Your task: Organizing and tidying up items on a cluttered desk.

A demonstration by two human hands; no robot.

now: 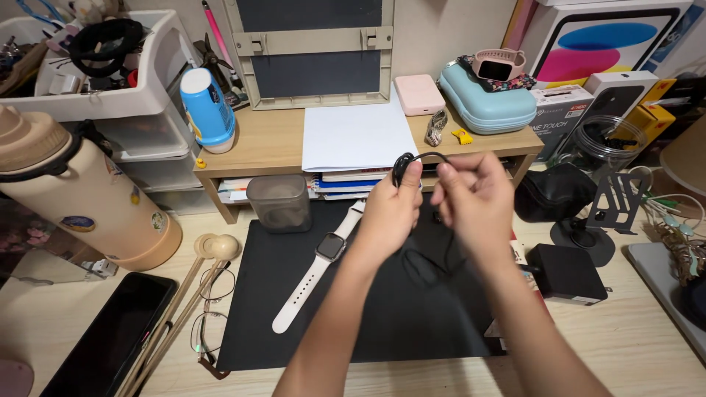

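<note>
Black cable (412,158), one, pinched by left hand (392,208) and right hand (476,200); one white watch (318,266) below

Your left hand (391,213) and right hand (474,202) cover most of the black cable (412,159); only a loop above the fingers and a strand below them show, and its ends cannot be traced against the black mat (294,309). The far end of the white watch (318,266) strap passes behind your left hand. The dark phone (110,342) is cut off by the bottom edge, the beige bottle (81,198) by the left edge. The grey pad (665,283) on the bench (632,345) runs out at the right edge. Contents of the white bin (147,92) and the clear jar (607,140) are too cluttered to identify. The books under the shelf (257,147) show spines only.
</note>
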